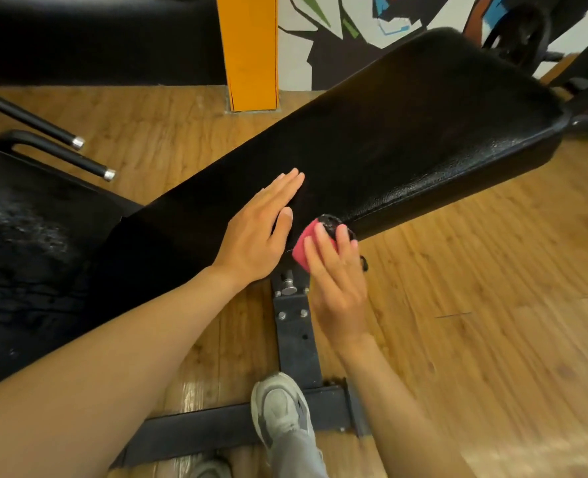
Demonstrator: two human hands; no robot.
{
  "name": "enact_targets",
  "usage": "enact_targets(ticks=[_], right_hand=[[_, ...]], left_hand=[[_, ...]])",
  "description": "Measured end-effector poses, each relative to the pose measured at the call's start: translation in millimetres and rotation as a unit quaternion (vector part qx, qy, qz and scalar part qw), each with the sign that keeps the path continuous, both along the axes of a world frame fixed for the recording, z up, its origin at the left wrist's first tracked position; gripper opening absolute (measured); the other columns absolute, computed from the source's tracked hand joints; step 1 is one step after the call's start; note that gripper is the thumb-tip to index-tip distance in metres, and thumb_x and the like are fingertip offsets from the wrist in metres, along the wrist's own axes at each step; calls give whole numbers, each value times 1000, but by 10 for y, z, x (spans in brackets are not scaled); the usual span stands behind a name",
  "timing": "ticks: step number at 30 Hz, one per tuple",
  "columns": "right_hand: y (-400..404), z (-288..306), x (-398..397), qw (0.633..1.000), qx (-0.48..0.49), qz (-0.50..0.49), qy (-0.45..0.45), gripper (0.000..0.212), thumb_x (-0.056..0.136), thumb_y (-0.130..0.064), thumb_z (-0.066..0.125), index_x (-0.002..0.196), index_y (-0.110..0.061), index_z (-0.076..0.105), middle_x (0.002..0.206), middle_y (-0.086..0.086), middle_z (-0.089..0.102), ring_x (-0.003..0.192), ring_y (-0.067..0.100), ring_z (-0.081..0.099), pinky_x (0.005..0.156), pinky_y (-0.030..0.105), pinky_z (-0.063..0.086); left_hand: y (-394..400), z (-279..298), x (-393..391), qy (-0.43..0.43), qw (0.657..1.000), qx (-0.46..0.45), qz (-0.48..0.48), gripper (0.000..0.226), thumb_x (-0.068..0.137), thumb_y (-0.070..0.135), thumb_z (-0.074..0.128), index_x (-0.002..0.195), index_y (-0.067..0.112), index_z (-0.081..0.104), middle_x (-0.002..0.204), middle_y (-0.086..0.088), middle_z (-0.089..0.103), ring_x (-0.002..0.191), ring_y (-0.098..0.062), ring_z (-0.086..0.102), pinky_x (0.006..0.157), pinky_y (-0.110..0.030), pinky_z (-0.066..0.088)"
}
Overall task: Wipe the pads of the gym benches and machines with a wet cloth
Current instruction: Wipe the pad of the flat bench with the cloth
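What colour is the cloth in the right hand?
Pink cloth, with a dark patch at its top; seen in the head view.

wooden floor (475, 305), orange pillar (247, 50), grey shoe (280, 408)

Head-worn view, facing steeply down, close over bench pad (389, 139), edges perhaps distorted
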State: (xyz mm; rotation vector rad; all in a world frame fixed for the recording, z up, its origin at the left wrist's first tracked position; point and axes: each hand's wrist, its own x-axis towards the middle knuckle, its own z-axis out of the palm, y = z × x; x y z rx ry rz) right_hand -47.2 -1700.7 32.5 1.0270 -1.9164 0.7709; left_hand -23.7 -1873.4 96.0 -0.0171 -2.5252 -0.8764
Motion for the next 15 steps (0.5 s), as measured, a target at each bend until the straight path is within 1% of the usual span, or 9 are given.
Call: enact_targets(ticks=[2, 4, 5, 7, 9, 11, 13, 14, 15], right_hand=[[189, 130, -197, 999, -17, -25, 18, 47, 97, 7, 64, 141, -3, 50, 152, 14, 44, 154, 29, 23, 122, 53, 28], [333, 346, -385, 993, -96, -71, 9, 37, 99, 9, 58, 137, 5, 54, 146, 25, 49, 150, 34, 25, 119, 58, 33], [347, 442, -434, 986, -139, -90, 2, 34, 101, 9, 54, 135, 9, 55, 144, 29, 49, 148, 37, 27, 119, 57, 34], [245, 526, -432, 968, -213, -130, -24, 32, 104, 7, 47, 135, 12, 54, 144, 31, 48, 145, 41, 30, 119, 54, 35], [20, 483, -289, 959, -241, -146, -39, 34, 104, 7, 47, 137, 9, 53, 146, 30, 47, 145, 42, 31, 114, 59, 40], [-218, 223, -26, 971, -201, -120, -47, 39, 103, 9, 49, 141, 4, 48, 153, 20, 41, 150, 37, 25, 111, 61, 42], [-266, -8, 162, 989, -126, -65, -34, 49, 100, 8, 56, 146, 0, 40, 161, 7, 32, 154, 32, 20, 118, 57, 36], [-222, -37, 119, 994, -101, -47, -24, 54, 99, 7, 60, 148, -1, 38, 161, 5, 32, 155, 31, 20, 118, 56, 35], [-124, -48, 26, 994, -95, -42, -22, 58, 96, 8, 64, 148, -3, 39, 158, 7, 36, 154, 32, 23, 116, 58, 38]], left_hand=[[-9, -9, -1, 4, 1000, 5, -3, 52, 109, 27, 29, 160, 19, 34, 166, 8, 33, 154, -2, 22, 123, -43, 32], [-22, -22, -11, 8, 1000, 8, -5, 52, 109, 26, 29, 160, 19, 34, 165, 8, 34, 154, -2, 23, 123, -43, 33], [-27, -27, -14, 9, 1000, 7, -4, 51, 109, 26, 29, 160, 19, 34, 165, 8, 34, 154, -2, 23, 123, -43, 33], [-27, -34, -14, 11, 1000, 4, -4, 51, 110, 25, 29, 160, 18, 34, 165, 7, 34, 154, -3, 23, 123, -43, 33], [-20, -29, -13, 10, 1000, 1, -5, 51, 110, 25, 29, 160, 18, 34, 165, 7, 34, 154, -3, 23, 123, -43, 33], [-15, -22, -9, 9, 1000, 1, -6, 51, 109, 26, 29, 160, 18, 34, 165, 6, 34, 154, -4, 23, 123, -44, 33], [-8, -13, -2, 9, 1000, 1, -1, 52, 109, 28, 28, 160, 18, 34, 166, 6, 33, 154, -5, 23, 123, -44, 33], [-6, -12, -1, 9, 1000, -1, 2, 52, 109, 28, 28, 160, 18, 34, 166, 6, 33, 154, -5, 23, 123, -43, 34], [-4, -11, -1, 9, 1000, -2, 3, 52, 109, 28, 28, 160, 18, 34, 165, 6, 34, 154, -4, 23, 122, -43, 34]])
